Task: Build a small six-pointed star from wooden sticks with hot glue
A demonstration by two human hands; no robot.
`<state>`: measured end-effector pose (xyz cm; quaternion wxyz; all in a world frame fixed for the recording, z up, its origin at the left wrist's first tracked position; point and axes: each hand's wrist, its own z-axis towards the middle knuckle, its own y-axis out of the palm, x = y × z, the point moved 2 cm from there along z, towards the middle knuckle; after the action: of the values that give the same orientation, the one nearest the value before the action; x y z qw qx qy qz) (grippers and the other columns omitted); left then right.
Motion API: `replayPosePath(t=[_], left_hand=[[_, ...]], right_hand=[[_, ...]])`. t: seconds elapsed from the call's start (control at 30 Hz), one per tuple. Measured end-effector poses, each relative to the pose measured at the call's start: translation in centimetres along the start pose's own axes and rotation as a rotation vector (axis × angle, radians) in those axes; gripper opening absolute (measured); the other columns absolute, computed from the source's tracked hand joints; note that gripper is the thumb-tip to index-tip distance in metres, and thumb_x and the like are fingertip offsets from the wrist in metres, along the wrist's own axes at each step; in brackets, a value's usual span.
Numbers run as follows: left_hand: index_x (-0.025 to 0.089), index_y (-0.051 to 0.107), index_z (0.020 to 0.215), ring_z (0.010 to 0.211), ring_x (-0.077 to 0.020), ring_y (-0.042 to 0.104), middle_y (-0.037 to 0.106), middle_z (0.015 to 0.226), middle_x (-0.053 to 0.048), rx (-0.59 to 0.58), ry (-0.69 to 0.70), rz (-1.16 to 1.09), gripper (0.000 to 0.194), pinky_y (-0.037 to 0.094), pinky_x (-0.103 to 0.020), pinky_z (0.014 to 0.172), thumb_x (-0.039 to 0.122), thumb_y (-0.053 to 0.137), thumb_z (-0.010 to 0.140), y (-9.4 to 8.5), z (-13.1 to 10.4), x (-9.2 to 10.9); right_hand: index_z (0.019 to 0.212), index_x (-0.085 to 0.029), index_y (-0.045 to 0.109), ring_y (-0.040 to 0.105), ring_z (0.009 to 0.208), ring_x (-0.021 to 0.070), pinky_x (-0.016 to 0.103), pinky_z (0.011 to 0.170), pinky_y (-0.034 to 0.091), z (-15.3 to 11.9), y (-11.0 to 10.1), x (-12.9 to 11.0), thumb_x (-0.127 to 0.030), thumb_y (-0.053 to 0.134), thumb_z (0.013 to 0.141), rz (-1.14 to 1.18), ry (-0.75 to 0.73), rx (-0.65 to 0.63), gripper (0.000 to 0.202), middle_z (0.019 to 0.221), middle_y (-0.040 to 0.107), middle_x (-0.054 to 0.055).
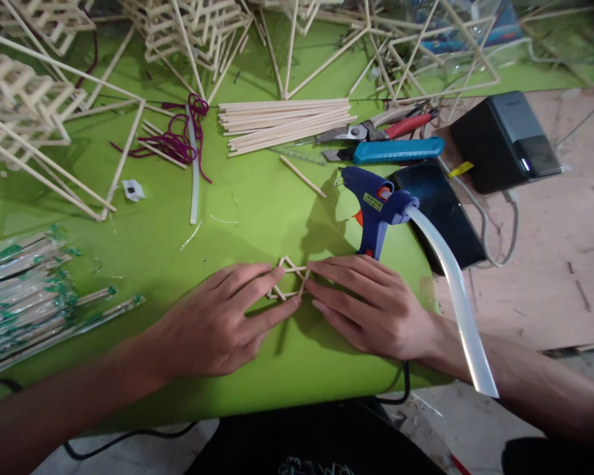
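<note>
A small star-shaped frame of thin wooden sticks (291,294) lies near the front edge of the green table. My left hand (228,316) grips its left and front sides between fingers and thumb. From the other side, the fingertips of my right hand (371,300) pinch its right corner. Just beyond my right hand stands a blue glue gun (371,198), a long translucent glue stick (455,290) curving out of its back over my right forearm. One short loose stick (303,176) rests farther back on the table.
Behind are a pile of wooden sticks (282,122), pliers (361,130), a blue utility knife (396,151), a phone (438,211) and a black box-shaped device (505,142). Purple cord (178,142) and wrapped chopsticks (30,297) are at left. Large stick structures (24,99) stand at the back.
</note>
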<state>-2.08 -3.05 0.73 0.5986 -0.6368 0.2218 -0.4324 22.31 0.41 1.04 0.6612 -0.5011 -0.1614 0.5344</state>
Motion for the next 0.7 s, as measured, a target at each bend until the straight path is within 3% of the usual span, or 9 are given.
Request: replayPosePath(t=[0.7], left_hand=[[0.022, 0.05, 0.146, 0.136, -0.0339, 0.047, 0.044, 0.151, -0.019, 0.013, 0.028, 0.02, 0.057, 0.048, -0.051, 0.109, 0.023, 0.059, 0.091, -0.13, -0.24, -0.2]], right_hand=[[0.112, -0.008, 0.07, 0.071, 0.106, 0.0245, 0.038, 0.084, 0.064, 0.15, -0.12, -0.06, -0.011, 0.069, 0.086, -0.012, -0.004, -0.013, 0.026, 0.113, 0.073, 0.016]])
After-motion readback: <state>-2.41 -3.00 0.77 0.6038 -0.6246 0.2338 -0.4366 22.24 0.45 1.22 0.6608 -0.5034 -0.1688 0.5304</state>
